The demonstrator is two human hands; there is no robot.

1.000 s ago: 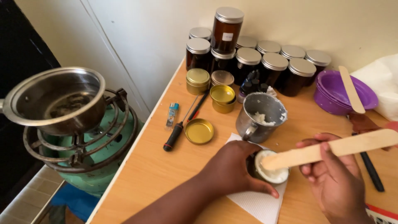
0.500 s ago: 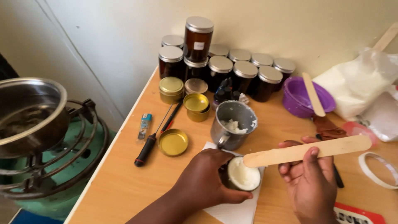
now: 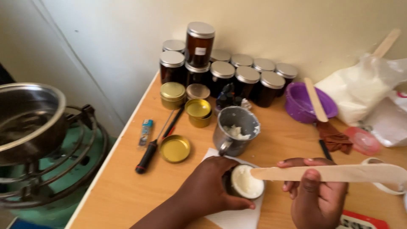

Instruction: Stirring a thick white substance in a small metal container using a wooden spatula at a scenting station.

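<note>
Pale wooden spatula [image 3: 330, 173] over a dark jar [image 3: 243, 183] of white cream; purple bowl [image 3: 303, 106]; gold tins [image 3: 198, 112]; dark brown jars [image 3: 224, 76] with silver lids; green stove [image 3: 55, 191]; tan desk [image 3: 123, 186].

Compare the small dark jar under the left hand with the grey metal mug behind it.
The small dark jar is filled to its rim with smooth white cream; the grey metal mug holds only a few white lumps. The jar is shorter, with no handle showing; the mug is taller and has a handle. The left hand grips the jar; nothing touches the mug. Both stand upright and lidless.
</note>
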